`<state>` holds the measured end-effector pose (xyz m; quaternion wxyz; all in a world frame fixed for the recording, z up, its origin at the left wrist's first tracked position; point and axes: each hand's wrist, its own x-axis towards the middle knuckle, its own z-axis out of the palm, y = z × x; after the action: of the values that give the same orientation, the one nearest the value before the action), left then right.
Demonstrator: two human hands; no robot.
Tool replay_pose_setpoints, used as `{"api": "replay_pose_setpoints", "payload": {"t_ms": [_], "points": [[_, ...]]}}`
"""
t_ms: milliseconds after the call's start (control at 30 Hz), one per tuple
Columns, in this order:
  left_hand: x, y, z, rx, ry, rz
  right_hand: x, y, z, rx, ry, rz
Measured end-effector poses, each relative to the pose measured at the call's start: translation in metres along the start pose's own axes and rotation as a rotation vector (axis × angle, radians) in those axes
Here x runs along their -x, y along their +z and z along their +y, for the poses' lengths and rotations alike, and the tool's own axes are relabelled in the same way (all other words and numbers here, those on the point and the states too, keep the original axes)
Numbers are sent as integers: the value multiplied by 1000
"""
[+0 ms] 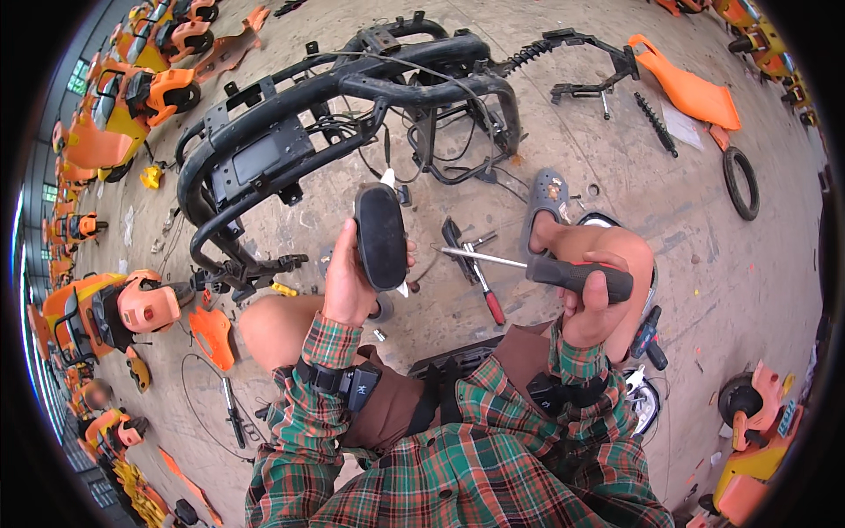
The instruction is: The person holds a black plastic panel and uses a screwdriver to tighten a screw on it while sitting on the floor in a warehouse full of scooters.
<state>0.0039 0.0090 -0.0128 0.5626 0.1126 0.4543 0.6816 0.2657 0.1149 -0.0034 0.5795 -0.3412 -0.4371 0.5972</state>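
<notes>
My left hand is closed round a black, rounded oblong part with white pointed pieces sticking out at both ends. It is held upright above my left knee, and I cannot tell its exact kind. My right hand grips a screwdriver by its thick dark handle, over my right knee. The screwdriver's metal shaft points left towards the black part, and a gap lies between the tip and the part. On the floor between my knees lie a red-handled tool and a dark tool crossing near it.
A black scooter frame with loose cables lies in front. Beyond it at right are an orange panel, a spring shock absorber and a tyre. A power drill sits beside my right knee. Orange scooters line the left.
</notes>
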Motion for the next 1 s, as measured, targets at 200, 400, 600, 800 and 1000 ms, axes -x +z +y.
{"api": "replay_pose_setpoints", "payload": {"t_ms": [200,400,600,800,1000], "points": [[3,4,-9,-144,-94,-21,10,11,-1,157,-94,10],[5,10,-8,-103,-112,-34,12,12,1,126,-138,-57],[4,9,-5,-74,-94,-47,11,19,5,160,-209,-39],[6,6,-4,-90,-66,-45,15,20,9,179,-229,-83],[3,4,-5,-117,-42,-55,15,18,10,149,-216,-113]]}}
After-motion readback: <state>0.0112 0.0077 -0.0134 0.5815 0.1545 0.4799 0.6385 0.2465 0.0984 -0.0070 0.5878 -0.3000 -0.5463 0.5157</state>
